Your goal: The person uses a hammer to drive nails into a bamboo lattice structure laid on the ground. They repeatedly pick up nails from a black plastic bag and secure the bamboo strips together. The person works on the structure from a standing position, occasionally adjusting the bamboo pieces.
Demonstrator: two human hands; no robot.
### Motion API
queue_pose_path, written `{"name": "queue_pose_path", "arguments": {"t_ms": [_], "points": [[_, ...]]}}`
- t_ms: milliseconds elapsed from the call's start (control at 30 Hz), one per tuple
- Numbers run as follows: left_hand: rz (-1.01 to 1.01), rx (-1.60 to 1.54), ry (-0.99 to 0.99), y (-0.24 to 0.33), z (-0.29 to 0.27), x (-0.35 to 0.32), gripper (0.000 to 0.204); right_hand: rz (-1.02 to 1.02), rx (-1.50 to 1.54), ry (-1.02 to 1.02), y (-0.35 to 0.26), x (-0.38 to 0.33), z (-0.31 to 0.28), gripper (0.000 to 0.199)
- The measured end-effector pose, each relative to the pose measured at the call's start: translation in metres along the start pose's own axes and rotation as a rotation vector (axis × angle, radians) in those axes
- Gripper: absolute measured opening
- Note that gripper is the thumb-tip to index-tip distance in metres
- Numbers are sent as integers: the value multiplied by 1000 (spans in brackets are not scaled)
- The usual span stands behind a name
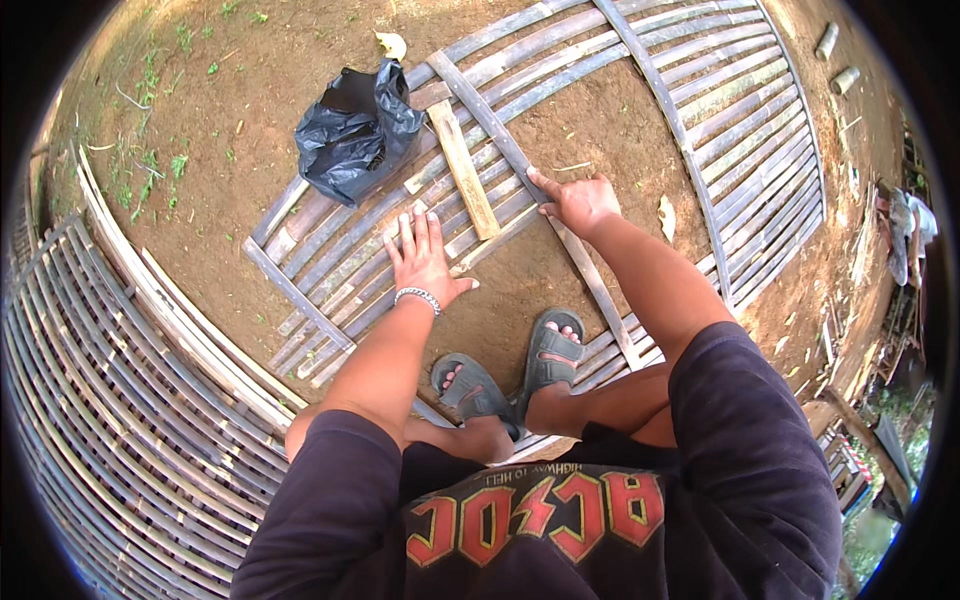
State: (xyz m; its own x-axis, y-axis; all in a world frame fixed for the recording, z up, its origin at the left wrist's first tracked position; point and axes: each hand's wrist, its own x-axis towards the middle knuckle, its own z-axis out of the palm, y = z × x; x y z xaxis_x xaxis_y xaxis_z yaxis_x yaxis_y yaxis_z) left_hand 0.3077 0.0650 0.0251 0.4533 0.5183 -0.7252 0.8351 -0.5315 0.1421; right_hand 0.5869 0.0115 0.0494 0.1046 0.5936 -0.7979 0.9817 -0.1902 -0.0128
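A bamboo slat panel (480,75) lies on the ground before me, with gaps between its slats. My left hand (422,262) rests with fingers spread on the short slats at its middle left and holds nothing. A bracelet circles that wrist. My right hand (580,205) is closed on a narrow dark crossbar (490,118) of the panel, beside a wide opening in the slats. Between my hands and a bit farther off, a short yellowish wooden board (463,172) lies across the slats. What is under my right fingers is hidden.
A black plastic bag (355,135) sits on the panel's far left part. Another slatted panel (130,420) lies at left, with long pale strips (190,310) along its edge. My sandalled feet (515,380) stand within the panel's near opening. Two short cylinders (835,60) lie far right.
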Motion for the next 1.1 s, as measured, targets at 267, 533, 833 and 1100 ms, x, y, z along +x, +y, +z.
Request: {"name": "queue_pose_path", "arguments": {"t_ms": [267, 533, 833, 1100], "points": [[32, -91, 187, -1, 18, -2, 133, 22, 201, 93, -3, -3, 10, 62], [-18, -292, 529, 30, 51, 32, 108, -1, 266, 173, 5, -3, 23, 54], [-60, -23, 325, 19, 31, 11, 124, -24, 289, 210, 7, -7, 23, 52], [-67, 212, 29, 25, -7, -13, 134, -2, 291, 226, 8, -9, 26, 47]]}}
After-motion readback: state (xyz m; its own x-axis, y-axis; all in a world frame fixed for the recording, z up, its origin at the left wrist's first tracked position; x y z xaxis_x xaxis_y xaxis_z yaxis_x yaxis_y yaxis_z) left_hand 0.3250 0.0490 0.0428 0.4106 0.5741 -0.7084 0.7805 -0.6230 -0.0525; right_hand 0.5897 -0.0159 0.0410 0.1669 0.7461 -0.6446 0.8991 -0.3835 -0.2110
